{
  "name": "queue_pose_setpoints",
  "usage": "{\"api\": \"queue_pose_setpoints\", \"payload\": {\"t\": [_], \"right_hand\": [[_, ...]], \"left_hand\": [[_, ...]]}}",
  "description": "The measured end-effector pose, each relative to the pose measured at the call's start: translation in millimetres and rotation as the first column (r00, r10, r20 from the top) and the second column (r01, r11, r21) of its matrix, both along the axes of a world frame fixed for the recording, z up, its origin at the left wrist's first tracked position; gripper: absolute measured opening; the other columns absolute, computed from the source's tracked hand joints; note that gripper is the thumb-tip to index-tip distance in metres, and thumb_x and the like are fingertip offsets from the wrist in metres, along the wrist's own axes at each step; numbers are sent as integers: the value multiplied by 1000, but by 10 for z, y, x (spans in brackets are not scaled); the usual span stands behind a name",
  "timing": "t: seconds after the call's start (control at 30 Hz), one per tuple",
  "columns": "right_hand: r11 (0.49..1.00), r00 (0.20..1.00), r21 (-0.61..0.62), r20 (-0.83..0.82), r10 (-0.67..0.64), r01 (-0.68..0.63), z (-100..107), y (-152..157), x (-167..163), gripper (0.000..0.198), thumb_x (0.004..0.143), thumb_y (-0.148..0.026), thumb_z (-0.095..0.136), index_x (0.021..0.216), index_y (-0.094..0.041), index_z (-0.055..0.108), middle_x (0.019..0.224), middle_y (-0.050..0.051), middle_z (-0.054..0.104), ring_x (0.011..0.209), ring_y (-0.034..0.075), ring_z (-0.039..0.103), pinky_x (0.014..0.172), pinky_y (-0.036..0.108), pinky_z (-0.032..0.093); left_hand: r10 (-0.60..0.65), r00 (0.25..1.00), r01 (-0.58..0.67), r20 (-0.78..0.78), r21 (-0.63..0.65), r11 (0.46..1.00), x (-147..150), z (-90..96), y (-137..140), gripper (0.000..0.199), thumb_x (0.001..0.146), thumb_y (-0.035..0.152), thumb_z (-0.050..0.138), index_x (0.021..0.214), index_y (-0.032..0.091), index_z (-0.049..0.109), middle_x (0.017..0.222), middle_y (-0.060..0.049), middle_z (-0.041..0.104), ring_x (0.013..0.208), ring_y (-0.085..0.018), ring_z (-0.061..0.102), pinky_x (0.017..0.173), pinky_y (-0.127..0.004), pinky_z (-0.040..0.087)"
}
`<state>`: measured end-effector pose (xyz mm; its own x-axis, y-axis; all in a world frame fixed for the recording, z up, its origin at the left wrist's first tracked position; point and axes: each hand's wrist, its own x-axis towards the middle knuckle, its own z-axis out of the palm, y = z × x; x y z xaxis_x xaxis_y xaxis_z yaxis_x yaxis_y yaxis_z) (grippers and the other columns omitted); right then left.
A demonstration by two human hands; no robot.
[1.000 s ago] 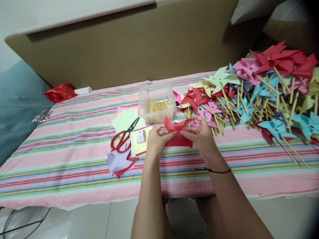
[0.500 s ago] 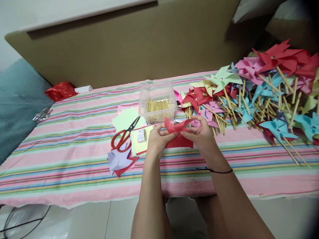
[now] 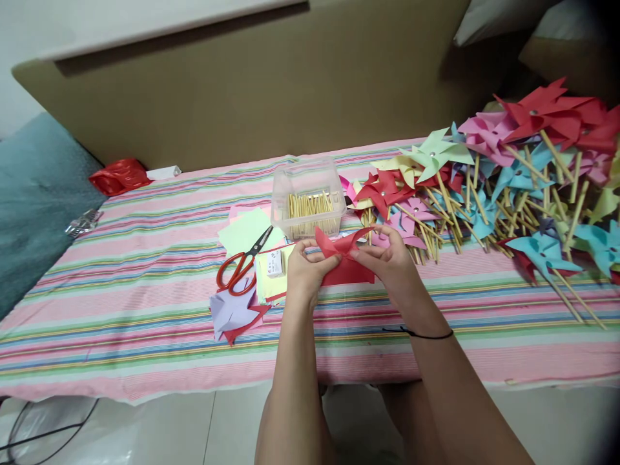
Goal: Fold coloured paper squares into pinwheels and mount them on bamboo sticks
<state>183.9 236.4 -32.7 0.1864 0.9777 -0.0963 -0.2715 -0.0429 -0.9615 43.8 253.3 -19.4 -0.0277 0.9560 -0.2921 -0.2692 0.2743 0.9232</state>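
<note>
A sheet of red paper [image 3: 347, 274] is pinched between both my hands, its upper corners curling inward toward the middle. My left hand [image 3: 306, 270] grips its left side, thumb pressed near the centre. My right hand [image 3: 387, 259] holds the right side, thumb and finger meeting close to the left thumb. Beyond the paper stands a clear plastic box [image 3: 310, 177] with many short wooden sticks [image 3: 310, 206] in it. Left of my left hand lie a stack of yellow paper squares [image 3: 265, 279], a small white box [image 3: 274, 264] on the stack, and red-handled scissors [image 3: 245, 258].
Finished paper pinwheels [image 3: 484, 174] on sticks are heaped to the right. Pale green sheets [image 3: 245, 234] and a cut lilac paper piece [image 3: 232, 310] lie left. A red plastic bag [image 3: 120, 177] and metallic clips [image 3: 83, 224] sit far left on the striped cloth [image 3: 145, 290].
My thumbs have come closer together at the middle of the red paper, and its upper left corner has shifted slightly left. The surroundings are otherwise the same.
</note>
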Motion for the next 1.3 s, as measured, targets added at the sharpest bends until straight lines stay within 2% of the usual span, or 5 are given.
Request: {"api": "queue_pose_setpoints", "payload": {"t": [0.43, 0.73, 0.97, 1.1, 1.3], "right_hand": [[1000, 998, -8, 64, 6, -5, -81, 13, 41, 74, 58, -33, 84, 117, -27, 40, 69, -3, 70, 68, 21, 70, 71, 37, 56], [963, 963, -122, 95, 252, -240, -31, -30, 136, 70, 57, -30, 82, 114, -27, 42, 63, -5, 69, 58, 19, 68, 56, 29, 52], [992, 997, -121, -68, 30, -38, 35, 13, 62, 64, 58, -39, 83, 109, -26, 46, 82, -1, 73, 75, 20, 71, 72, 36, 56], [989, 978, -151, -206, -41, 9, 55, 22, -9, 63, 61, -38, 83, 110, -26, 47, 88, -2, 71, 78, 18, 70, 77, 35, 57], [992, 935, -110, -344, -91, 56, 64, 12, -79, 76, 55, -28, 86, 118, -27, 43, 84, -5, 69, 77, 14, 68, 76, 29, 56]], "left_hand": [[-110, 994, 111, -21, 35, 993, -2, 22, -9, 58, 52, 22, 83, 95, 20, 44, 61, 3, 68, 51, -13, 62, 55, -23, 48], [-260, 887, 326, -382, 121, 937, -207, -1, -22, 51, 58, 22, 79, 103, 21, 53, 51, 9, 55, 43, -8, 47, 45, -18, 34], [-3, 975, 22, -222, 82, 996, -93, 18, 4, 56, 51, 24, 82, 97, 20, 50, 53, 8, 56, 45, -11, 53, 47, -20, 37], [170, 983, -165, -65, 68, 984, -5, 32, 18, 59, 49, 23, 82, 95, 20, 46, 61, 5, 63, 51, -13, 60, 56, -25, 46], [259, 966, -256, -6, 130, 958, 22, -9, 34, 56, 52, 23, 81, 94, 21, 44, 62, 6, 62, 53, -13, 60, 59, -25, 48]]}}
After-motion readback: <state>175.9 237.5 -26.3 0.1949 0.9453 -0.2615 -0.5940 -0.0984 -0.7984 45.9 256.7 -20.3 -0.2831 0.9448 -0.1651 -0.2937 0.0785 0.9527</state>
